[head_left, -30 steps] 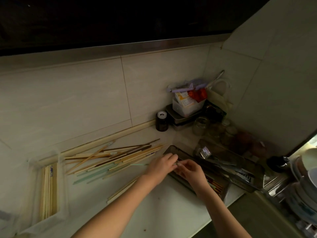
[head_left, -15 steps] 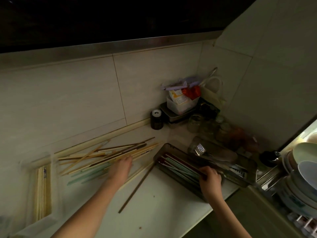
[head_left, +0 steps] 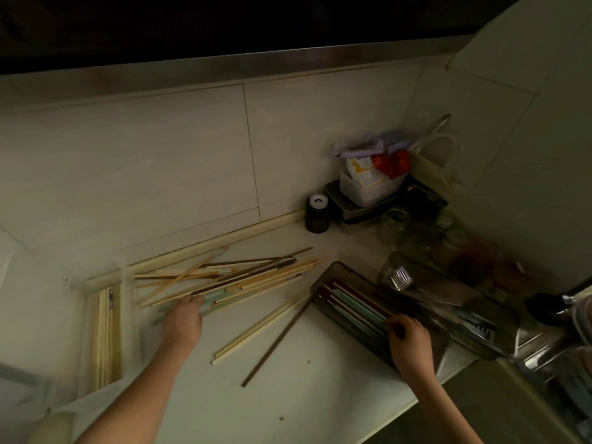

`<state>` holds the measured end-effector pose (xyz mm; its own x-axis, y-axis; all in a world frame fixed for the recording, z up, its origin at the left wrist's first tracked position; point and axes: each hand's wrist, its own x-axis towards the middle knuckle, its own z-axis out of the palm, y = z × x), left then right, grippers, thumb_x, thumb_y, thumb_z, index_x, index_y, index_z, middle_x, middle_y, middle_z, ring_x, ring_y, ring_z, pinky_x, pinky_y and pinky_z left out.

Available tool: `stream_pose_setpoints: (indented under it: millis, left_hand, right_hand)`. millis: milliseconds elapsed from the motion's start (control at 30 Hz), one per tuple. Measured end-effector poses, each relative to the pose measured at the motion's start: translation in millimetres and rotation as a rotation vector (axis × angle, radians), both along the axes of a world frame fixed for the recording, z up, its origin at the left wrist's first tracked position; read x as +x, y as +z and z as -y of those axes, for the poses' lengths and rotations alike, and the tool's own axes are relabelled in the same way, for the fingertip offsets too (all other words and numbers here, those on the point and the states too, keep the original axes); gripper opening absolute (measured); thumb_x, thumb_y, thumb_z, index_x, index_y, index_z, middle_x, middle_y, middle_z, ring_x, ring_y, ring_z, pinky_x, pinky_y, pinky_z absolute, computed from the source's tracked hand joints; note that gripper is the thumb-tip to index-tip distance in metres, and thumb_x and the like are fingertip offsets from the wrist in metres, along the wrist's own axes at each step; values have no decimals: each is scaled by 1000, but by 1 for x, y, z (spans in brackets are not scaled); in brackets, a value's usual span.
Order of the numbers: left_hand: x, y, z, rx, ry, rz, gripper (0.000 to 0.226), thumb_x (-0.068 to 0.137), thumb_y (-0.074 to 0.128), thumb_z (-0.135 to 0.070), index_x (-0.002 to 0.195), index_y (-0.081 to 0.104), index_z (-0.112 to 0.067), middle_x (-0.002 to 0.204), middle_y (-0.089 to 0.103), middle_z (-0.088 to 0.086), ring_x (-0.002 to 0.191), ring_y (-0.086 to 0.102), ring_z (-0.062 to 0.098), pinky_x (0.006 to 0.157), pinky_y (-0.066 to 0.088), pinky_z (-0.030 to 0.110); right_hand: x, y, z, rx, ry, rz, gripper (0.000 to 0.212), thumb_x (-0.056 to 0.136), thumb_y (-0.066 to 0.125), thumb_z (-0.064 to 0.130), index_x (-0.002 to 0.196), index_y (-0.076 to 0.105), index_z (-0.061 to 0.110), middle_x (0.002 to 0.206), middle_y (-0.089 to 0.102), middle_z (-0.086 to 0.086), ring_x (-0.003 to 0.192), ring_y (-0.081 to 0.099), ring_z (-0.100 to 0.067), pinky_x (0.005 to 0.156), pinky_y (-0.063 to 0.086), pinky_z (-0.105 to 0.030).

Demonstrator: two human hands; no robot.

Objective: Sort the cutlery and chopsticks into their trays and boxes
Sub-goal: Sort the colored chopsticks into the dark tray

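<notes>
A loose pile of wooden and pale green chopsticks (head_left: 237,277) lies on the white counter by the wall. My left hand (head_left: 184,317) rests on the pile's near left end, fingers on the green ones. A dark box (head_left: 323,283) to the right holds green, white and red chopsticks (head_left: 352,302). My right hand (head_left: 408,336) is at the box's near end, fingertips pinched on those chopsticks. A clear box (head_left: 128,315) at the left holds pale wooden chopsticks (head_left: 107,334). Two pale chopsticks (head_left: 259,328) and one dark chopstick (head_left: 275,344) lie apart in the middle.
A second dark tray (head_left: 499,315) with forks and metal cutlery sits right of the chopstick box. A dark jar (head_left: 317,213), a food tub (head_left: 365,187) and glass jars (head_left: 394,222) crowd the back corner. Stacked bowls show at the far right edge. The counter's front edge runs behind my right wrist.
My left hand left the dark box and moved left onto the loose pile. My right hand stayed at the box's near end. Coloured chopsticks now lie in the box.
</notes>
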<state>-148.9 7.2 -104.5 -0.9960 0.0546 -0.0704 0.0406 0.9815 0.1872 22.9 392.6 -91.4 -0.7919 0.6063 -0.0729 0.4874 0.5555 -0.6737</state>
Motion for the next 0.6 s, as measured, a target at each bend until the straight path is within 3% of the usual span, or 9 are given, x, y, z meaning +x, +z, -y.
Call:
stream_pose_setpoints:
  millis: [133,367,467,533,600]
  left_hand:
    - [-12,-6,2,59,20,30,22,87,55,-5,108,60,-11,113,61,11,107,54,30,87,46,38]
    - [-30,-6,7,-3,-48,210,21,93,54,-22,110,57,-10,119,55,11,114,47,29,98,35,34]
    - [-26,-4,6,166,-20,174,7,88,61,-12,92,59,-7,100,63,17,97,58,34,81,44,36]
    - [-23,-3,7,309,24,117,11,84,65,-5,79,57,-10,85,65,17,85,61,34,71,44,34]
    - [-21,1,8,372,32,78,7,86,63,-6,80,62,-9,84,67,15,81,62,31,69,42,31]
  right_hand:
    - [0,0,1,5,-11,-6,20,91,54,5,102,66,15,110,59,-6,104,55,-26,91,49,-46]
    - [0,1,3,12,-37,-1,19,91,53,4,103,66,13,111,58,-8,103,54,-27,91,49,-46]
    - [0,2,2,-7,-31,0,19,91,53,4,103,65,13,110,58,-8,101,55,-26,89,49,-46]
    - [0,2,2,-13,-31,-3,19,91,53,4,102,66,13,110,58,-8,100,54,-25,89,49,-44]
    - [0,2,1,-24,-29,-8,19,91,53,4,101,66,13,109,57,-8,100,54,-25,89,48,-42]
